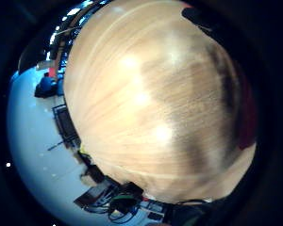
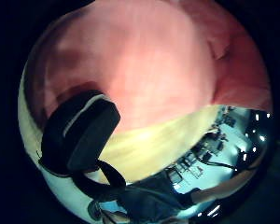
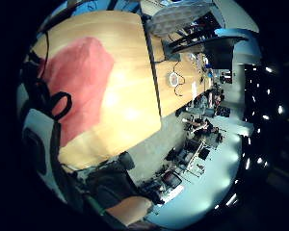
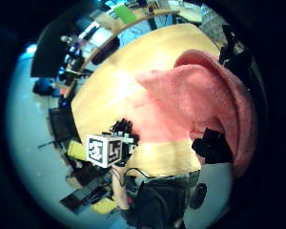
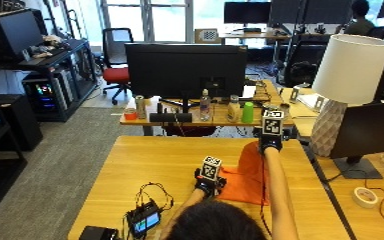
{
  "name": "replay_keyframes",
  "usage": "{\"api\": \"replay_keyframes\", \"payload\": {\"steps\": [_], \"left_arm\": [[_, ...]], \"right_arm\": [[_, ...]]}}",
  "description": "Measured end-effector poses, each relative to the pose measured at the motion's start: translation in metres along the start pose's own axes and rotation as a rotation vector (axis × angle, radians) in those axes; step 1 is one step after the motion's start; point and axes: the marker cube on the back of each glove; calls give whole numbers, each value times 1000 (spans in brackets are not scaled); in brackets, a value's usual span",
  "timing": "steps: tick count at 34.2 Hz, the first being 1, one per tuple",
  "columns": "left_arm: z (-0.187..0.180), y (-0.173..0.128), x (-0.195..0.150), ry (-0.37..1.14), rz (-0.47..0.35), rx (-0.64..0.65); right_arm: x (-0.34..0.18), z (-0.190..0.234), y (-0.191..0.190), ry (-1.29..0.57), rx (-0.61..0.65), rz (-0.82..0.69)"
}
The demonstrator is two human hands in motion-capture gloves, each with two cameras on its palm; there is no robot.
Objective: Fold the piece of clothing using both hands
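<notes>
Orange-red garment (image 5: 246,176) lies on wooden table (image 5: 152,165), right of centre. Right hand (image 5: 270,142) raised at far edge, pinching cloth, lifting it off table. Left hand (image 5: 208,185) at near left corner, low on cloth; finger state: cannot tell.

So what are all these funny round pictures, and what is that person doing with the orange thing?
A person sits at a wooden table wearing black gloves with tiny cameras in the palms. The four round pictures come from those palm cameras; the last comes from a camera above and behind the person's head. On the table lies an orange piece of clothing. The left hand rests at the cloth's near edge. The right hand is lifting the far edge up off the table. Whether its fingers pinch the cloth, I cannot quite see. A small black gadget with wires also lies nearby.
</notes>
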Motion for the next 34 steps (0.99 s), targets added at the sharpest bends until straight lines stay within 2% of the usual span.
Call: {"api": "replay_keyframes", "payload": {"steps": [3,8,12,14,17,19,21,24,26,29,34], "left_arm": [[13,1,6,-15,-1,-61],[4,-4,-1,16,8,20],[2,0,-5,45,22,-6],[1,1,-8,59,24,-10],[0,2,-16,75,4,9],[-2,4,-24,88,-23,15],[-4,8,-34,103,-68,14],[-10,8,-50,118,-127,63],[-16,8,-69,127,-190,104],[-24,11,-100,132,-304,147],[-24,19,-114,166,-353,95]], "right_arm": [[6,-1,11,-20,-124,-6],[3,-6,-3,-47,37,20],[-7,-9,-1,-72,37,48],[-15,-12,6,-87,3,42],[-36,-12,24,-114,-113,16],[-58,-10,33,-122,-79,11],[-79,-11,58,-117,-50,-15],[-105,-3,91,-129,-118,-89],[-128,19,95,-182,-218,-96],[-157,54,95,-287,-356,-25],[-165,67,87,-318,-344,20]]}}
